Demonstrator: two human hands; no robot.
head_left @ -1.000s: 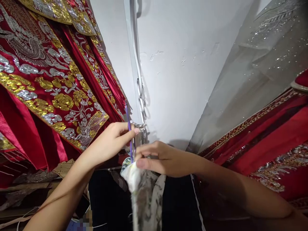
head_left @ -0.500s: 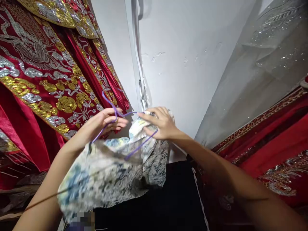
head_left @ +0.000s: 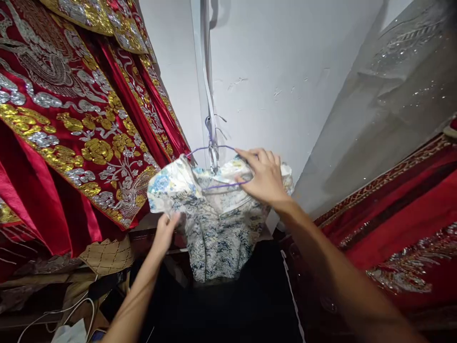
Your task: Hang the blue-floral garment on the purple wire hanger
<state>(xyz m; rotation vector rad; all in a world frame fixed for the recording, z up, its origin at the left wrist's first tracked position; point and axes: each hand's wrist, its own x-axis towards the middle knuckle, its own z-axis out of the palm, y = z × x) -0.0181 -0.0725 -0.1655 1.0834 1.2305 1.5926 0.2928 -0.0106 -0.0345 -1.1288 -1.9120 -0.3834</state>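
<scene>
A small white dress with a blue and yellow print (head_left: 214, 224) hangs on a purple wire hanger (head_left: 214, 148) hooked over a white strip on the wall (head_left: 209, 85). My right hand (head_left: 264, 178) rests on the dress's right shoulder and grips the hanger wire there. Lower down, my left hand (head_left: 166, 233) touches the underside of the dress's left sleeve with its fingers up.
Red robes with gold and silver embroidery (head_left: 71, 119) hang close on the left. A grey sheer sequinned garment (head_left: 385, 95) and more red embroidered cloth (head_left: 400, 224) hang on the right. Dark cloth (head_left: 243, 305) lies below, with white cables (head_left: 60, 314) at lower left.
The dress, bunched in both hands before, now hangs spread on the hanger on the wall. My left hand dropped from the hanger to the sleeve; my right hand moved to the right shoulder.
</scene>
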